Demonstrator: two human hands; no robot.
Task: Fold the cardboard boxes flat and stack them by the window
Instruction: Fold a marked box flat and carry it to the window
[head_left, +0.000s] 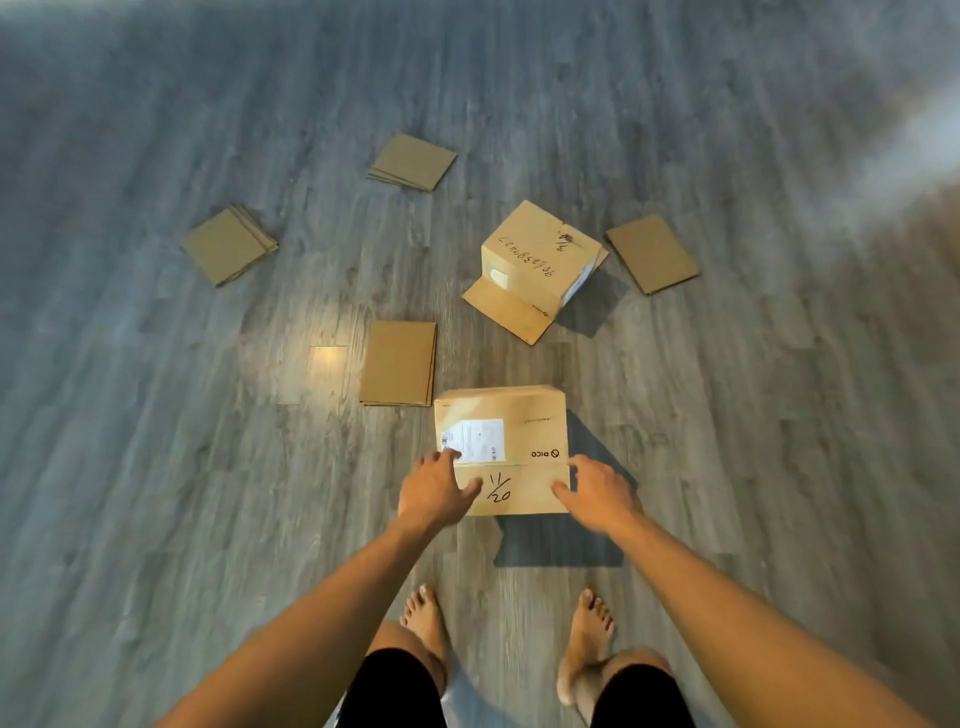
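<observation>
Two hands, left hand (435, 486) and right hand (597, 488), gripping light, stiff brown labelled cardboard box (506, 447) at both sides, fingers curling round edges.

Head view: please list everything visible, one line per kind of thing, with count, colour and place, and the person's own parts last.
near box: 1, brown with white label and handwritten "11/20", on the floor just ahead of the feet
far box: 1, brown with handwriting, one flap open on the floor, right of centre
flattened cardboard piles: 4, brown, scattered on the floor around the boxes
floor: 1, grey wood-look planks, throughout
left hand: 1, fingers curled on near box's left edge
right hand: 1, fingers curled on its right edge
bare feet: 2, bottom centre
</observation>
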